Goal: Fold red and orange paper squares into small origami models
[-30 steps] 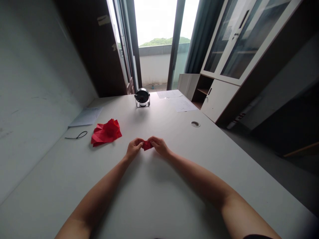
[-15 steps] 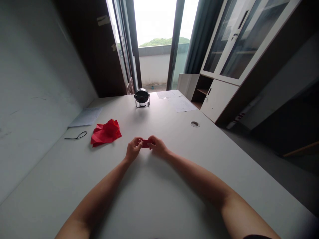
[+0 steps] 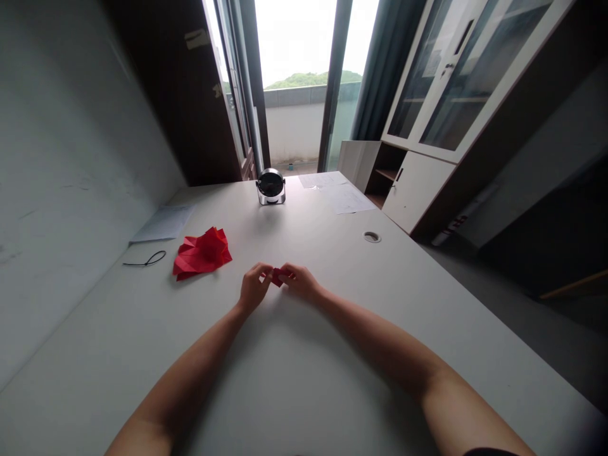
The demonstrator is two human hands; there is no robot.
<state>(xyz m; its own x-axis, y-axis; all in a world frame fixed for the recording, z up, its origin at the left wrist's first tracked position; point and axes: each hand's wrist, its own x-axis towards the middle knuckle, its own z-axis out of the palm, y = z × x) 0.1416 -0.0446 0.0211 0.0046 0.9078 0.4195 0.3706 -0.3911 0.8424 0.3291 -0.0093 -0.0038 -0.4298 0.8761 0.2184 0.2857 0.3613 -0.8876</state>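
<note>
A small folded piece of red paper (image 3: 277,277) is held between both hands, just over the white table. My left hand (image 3: 255,283) pinches its left side, fingers closed. On the other side, my right hand (image 3: 298,279) grips it between thumb and fingers. The fingers cover much of the paper, so its full shape is hidden. Off to the left lie creased red paper sheets (image 3: 202,254), apart from both hands.
Left of the red sheets are a black cable tie (image 3: 147,260) and some white papers (image 3: 163,223). A round black device on a metal stand (image 3: 270,186) sits at the far side of the table (image 3: 294,367). More papers (image 3: 349,199) and a cable hole (image 3: 372,237) are at right.
The small red paper has turned from a level strip to a tilted, angled shape between the fingers. Both hands have shifted only slightly, and everything else is still.
</note>
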